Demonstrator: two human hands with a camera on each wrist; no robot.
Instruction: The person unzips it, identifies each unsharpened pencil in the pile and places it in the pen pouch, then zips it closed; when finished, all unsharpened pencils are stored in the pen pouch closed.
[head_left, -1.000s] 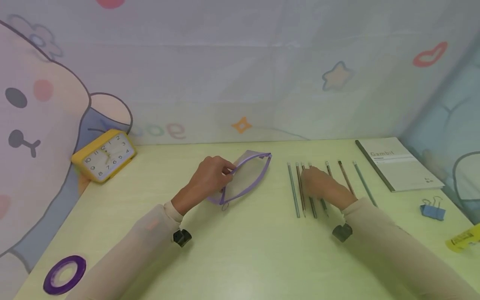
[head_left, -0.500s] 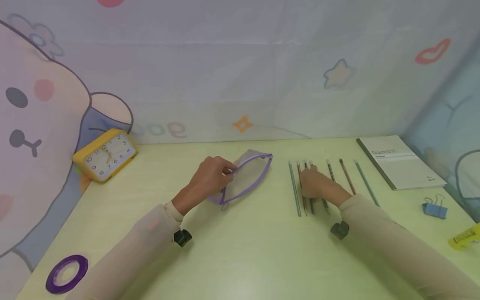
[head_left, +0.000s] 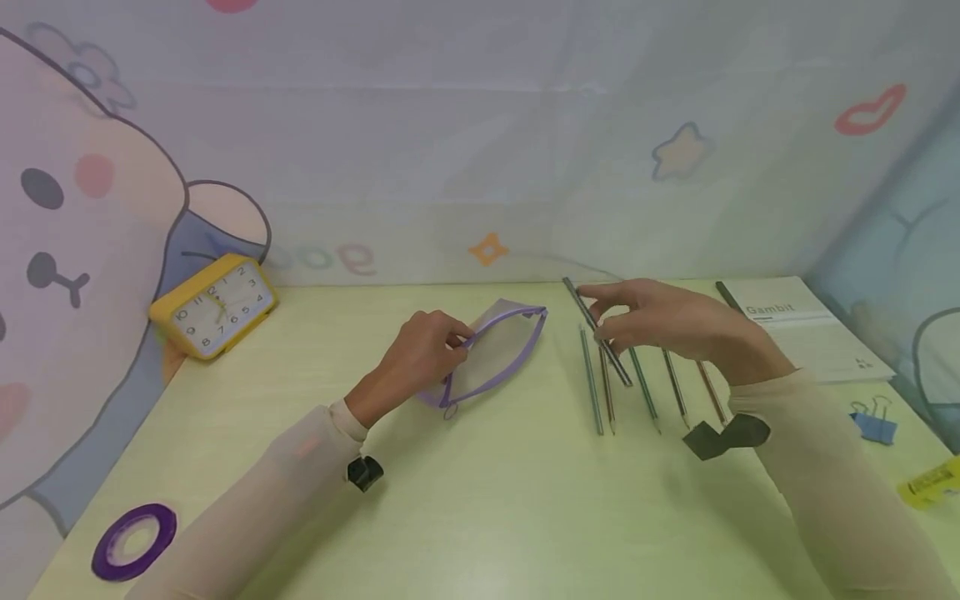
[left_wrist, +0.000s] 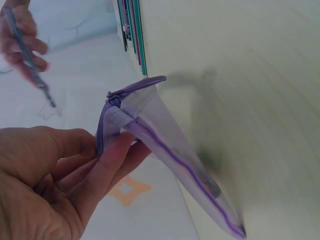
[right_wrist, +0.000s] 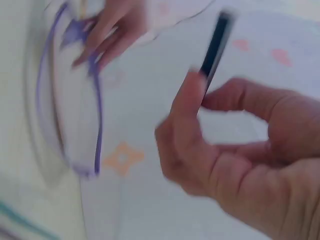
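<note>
On the pale green desk (head_left: 480, 500), seen from the head camera, the left hand (head_left: 420, 354) pinches the upper rim of a purple-edged pencil case (head_left: 497, 350), lifting it so the mouth gapes toward the right. The right hand (head_left: 660, 321) hangs above a row of 5 pencils (head_left: 645, 387) that lie side by side, and its thumb and fingertips pinch 1 pencil (head_left: 596, 332), tilted with its tip down. A yellow clock (head_left: 213, 307), a notebook (head_left: 810, 329), a blue clip (head_left: 873, 421) and a purple tape ring (head_left: 133, 542) lie well apart. In the left wrist view, the fingers (left_wrist: 107, 160) curl round the case's zipper edge (left_wrist: 135, 90), holding the case open. In the right wrist view, blurred, the thumb (right_wrist: 187, 112) presses the dark pencil (right_wrist: 215, 45) against the curled fingers.
</note>
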